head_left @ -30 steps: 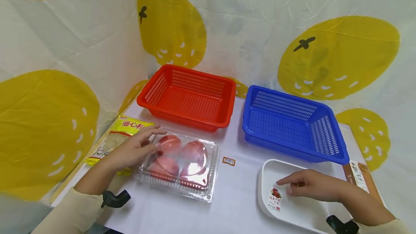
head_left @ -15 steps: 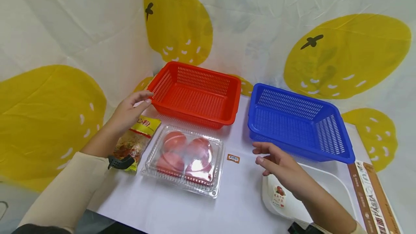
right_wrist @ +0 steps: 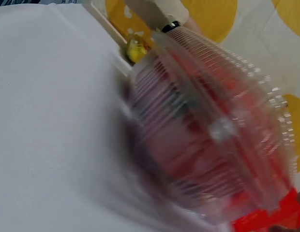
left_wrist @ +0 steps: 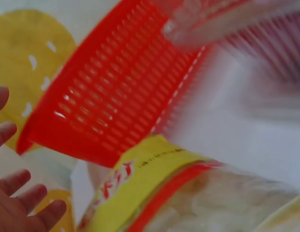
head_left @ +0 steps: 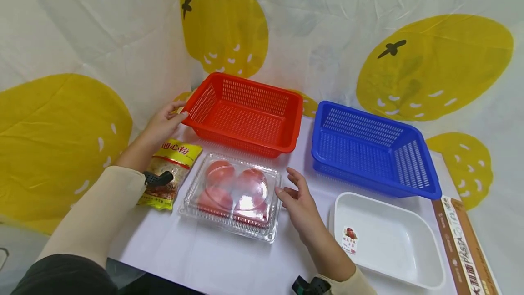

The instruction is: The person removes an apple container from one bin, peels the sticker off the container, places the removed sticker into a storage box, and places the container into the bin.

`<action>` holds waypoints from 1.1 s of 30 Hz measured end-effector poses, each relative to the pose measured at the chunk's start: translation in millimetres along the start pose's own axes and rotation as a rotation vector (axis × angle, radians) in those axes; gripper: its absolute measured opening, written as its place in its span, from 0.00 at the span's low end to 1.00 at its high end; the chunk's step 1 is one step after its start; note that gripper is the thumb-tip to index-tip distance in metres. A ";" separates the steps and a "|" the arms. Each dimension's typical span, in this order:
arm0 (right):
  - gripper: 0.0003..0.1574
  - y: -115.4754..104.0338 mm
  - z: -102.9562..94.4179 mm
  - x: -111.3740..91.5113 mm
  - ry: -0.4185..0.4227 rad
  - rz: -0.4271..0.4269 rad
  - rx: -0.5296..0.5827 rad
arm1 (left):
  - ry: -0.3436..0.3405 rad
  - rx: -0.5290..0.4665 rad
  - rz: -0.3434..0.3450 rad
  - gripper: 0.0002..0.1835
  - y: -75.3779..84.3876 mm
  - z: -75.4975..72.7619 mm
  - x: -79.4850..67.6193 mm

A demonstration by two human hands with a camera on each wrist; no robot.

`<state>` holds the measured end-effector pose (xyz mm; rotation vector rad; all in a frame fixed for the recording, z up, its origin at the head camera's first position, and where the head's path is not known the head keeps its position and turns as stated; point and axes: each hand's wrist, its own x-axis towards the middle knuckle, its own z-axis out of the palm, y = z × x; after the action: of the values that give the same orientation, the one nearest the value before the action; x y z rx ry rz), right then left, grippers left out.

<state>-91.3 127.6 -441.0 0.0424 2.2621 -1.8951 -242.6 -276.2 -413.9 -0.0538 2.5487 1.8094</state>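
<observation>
White table (head_left: 204, 258), red basket (head_left: 248, 115), long axis left-to-right

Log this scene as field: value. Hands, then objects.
Left hand: beside red perforated plastic basket; contact unclear
Right hand: beside clear lidded plastic box; contact unclear
Box contents: four round red items
Right of red basket: blue perforated plastic basket
Left of box: yellow-and-clear plastic food bag
Front right: white rounded-rectangular tray, brown-and-white PASTA-labelled package

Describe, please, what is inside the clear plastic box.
Inside the clear plastic box, four round red items are visible, arranged two by two. Their undersides cannot be seen, and glare covers some surface.
</observation>
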 end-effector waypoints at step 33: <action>0.51 -4.3 13.7 15.1 -0.206 0.138 0.388 | -0.076 -0.036 -0.074 0.31 -13.7 10.2 15.2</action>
<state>-105.0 111.9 -441.6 0.0529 1.6925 -2.1233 -257.3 -271.3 -430.7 -0.0772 2.4299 1.7944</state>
